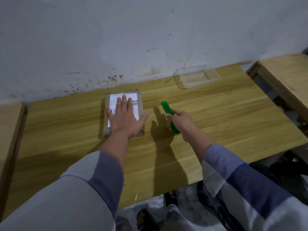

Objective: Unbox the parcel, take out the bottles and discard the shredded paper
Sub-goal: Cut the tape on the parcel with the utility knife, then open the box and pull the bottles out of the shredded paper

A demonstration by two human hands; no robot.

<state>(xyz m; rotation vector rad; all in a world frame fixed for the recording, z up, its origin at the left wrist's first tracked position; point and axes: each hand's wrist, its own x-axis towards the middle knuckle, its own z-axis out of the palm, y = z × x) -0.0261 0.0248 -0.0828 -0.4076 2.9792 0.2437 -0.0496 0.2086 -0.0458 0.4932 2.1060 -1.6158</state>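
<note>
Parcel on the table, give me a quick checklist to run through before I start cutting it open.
1. Parcel held steady: ok, the left hand presses flat on its top.
2. Cutter in hand: ok, the right hand grips it, beside the parcel and not touching it.
3. Blade extended: cannot tell, the tip is too small to read.
4. Left fingers off the cut line: not ok, they spread over the label and most of the top.
5. Tape seam located: cannot tell, the hand covers it.
6. Room on the table for bottles: ok, bare wood to the right.
</note>
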